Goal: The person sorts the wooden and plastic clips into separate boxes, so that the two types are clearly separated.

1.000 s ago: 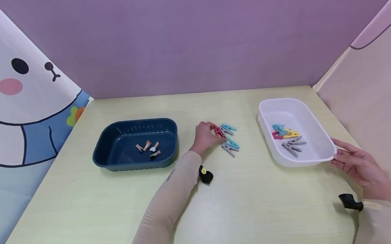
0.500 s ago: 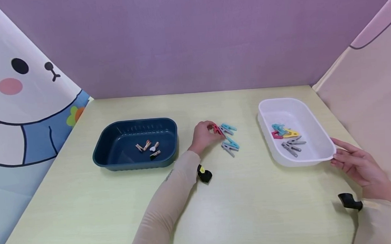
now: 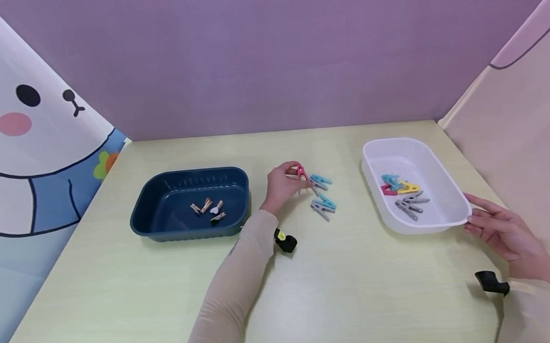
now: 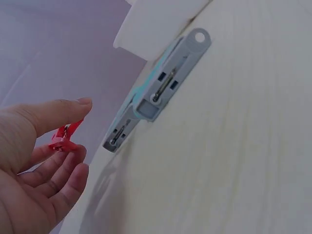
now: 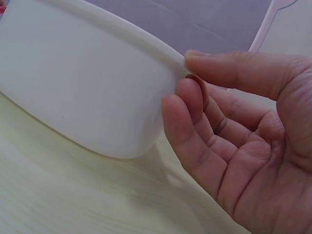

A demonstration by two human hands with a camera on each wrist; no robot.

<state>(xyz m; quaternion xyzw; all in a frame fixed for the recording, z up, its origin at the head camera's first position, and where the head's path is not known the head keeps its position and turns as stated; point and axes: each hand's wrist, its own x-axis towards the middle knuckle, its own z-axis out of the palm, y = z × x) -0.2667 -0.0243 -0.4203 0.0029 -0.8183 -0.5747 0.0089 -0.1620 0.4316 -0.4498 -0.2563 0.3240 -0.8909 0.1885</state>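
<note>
My left hand (image 3: pixel 282 187) pinches a red clothespin (image 3: pixel 301 172) between thumb and fingers, a little above the table. In the left wrist view the red clothespin (image 4: pixel 63 143) is partly hidden by the fingers. Close to that hand lie blue clothespins (image 3: pixel 322 179) and grey clothespins (image 3: pixel 320 211), some overlapping. My right hand (image 3: pixel 512 231) grips the near right corner of a white plastic basin (image 3: pixel 408 154); in the right wrist view the thumb lies at the rim, other fingers curl below it. Inside the basin are several plastic clothespins: red, yellow, blue and grey.
At the left stands a dark blue basin (image 3: pixel 160 184) holding several small wooden clothespins (image 3: pixel 206 204). A purple wall panel (image 3: pixel 275 64) rises behind the table (image 3: pixel 354 285). Printed cloth borders both sides.
My left hand has lifted the red clothespin off the pile and turned it more upright. The hand shifted slightly up and left. My right hand stays at the white basin's corner.
</note>
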